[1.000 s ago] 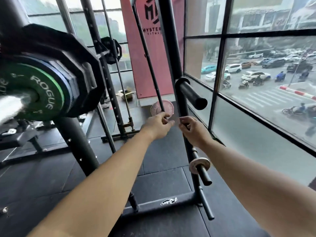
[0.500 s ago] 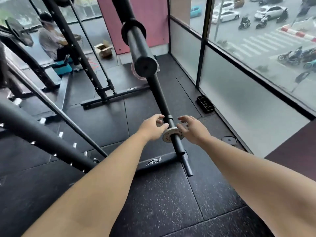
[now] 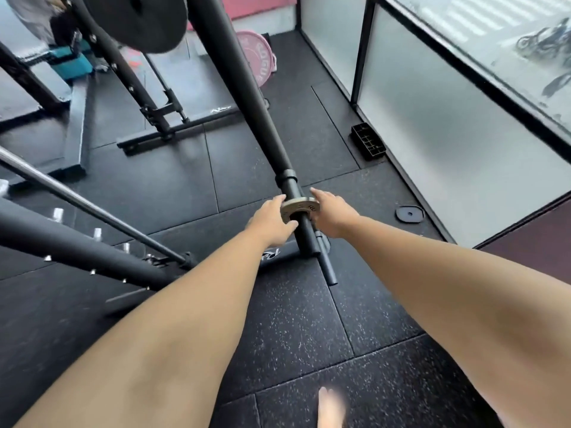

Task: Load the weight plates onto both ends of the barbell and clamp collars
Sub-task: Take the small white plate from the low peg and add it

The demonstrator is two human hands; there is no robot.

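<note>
"ROGUE" lettering on the pink weight plate (image 3: 262, 57)

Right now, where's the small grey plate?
Head view, centre: the small grey plate is threaded on a low black peg of the rack, between the left hand and right hand, which touch its edges.

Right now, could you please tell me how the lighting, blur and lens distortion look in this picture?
Head view: soft daylight comes through the frosted window panels and no hard shadows fall on the floor. The wide lens tilts and bows the window frame. The small grey plate is fairly sharp. What seems to be a foot at the bottom edge is smeared by motion blur, as is the top-left corner.
</note>
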